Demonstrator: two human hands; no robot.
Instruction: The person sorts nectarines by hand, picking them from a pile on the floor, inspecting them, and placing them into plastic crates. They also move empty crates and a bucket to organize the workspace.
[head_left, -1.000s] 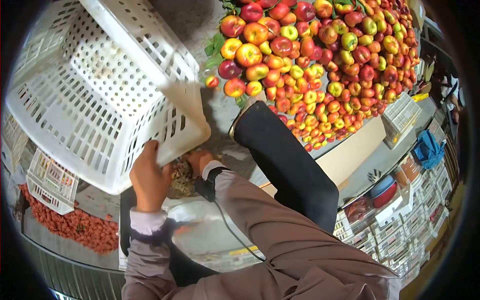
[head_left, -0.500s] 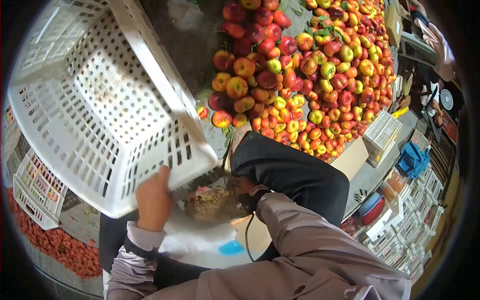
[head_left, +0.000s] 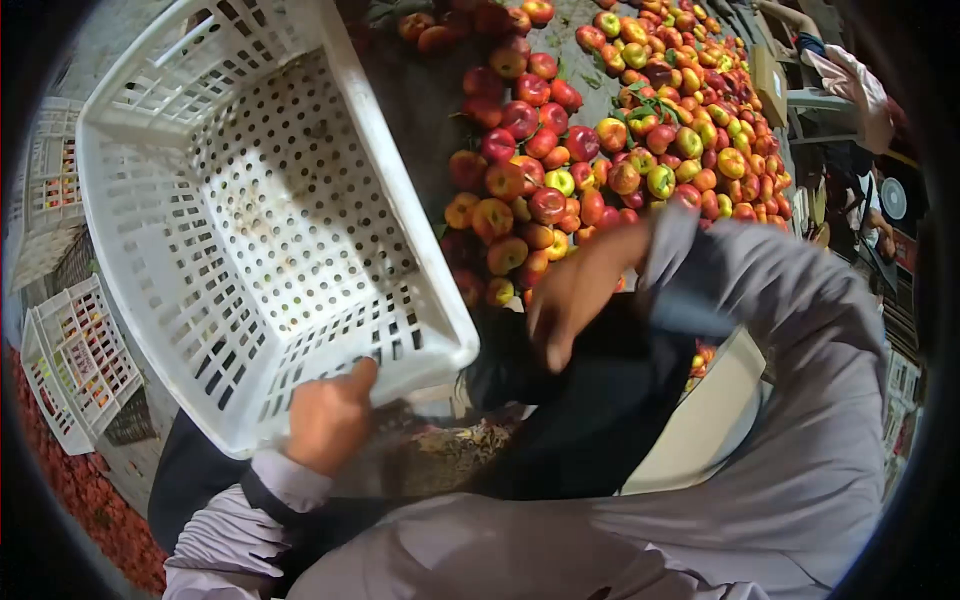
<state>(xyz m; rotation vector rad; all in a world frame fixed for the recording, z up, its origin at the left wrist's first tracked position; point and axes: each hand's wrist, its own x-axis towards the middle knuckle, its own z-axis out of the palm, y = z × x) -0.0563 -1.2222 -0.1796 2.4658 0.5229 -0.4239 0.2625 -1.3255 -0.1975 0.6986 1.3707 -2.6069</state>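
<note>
My left hand [head_left: 331, 418] is closed on the near rim of a white plastic crate [head_left: 190, 270], thumb on the inside of the wall. The crate is tilted, its mouth facing me, with light and shadow on its perforated bottom and no fruit visible in it. Over my dark-trousered knee [head_left: 590, 420] my right hand [head_left: 583, 290] hangs with its fingers loose and pointing down, apparently holding nothing. Just beyond it lies a large heap of red and yellow nectarines [head_left: 545, 205], a few with green leaves.
More white crates [head_left: 85, 365] with fruit stand at the left, beside a mass of small red items [head_left: 95, 515] on the ground. A cardboard piece [head_left: 700, 430] is near my right knee. Another person's arm [head_left: 790, 15] shows at the upper right.
My right hand has come up from between my legs, where a brownish woven-looking thing was, to above my knee by the nectarines. The crate has shifted right and slightly down with my left hand.
</note>
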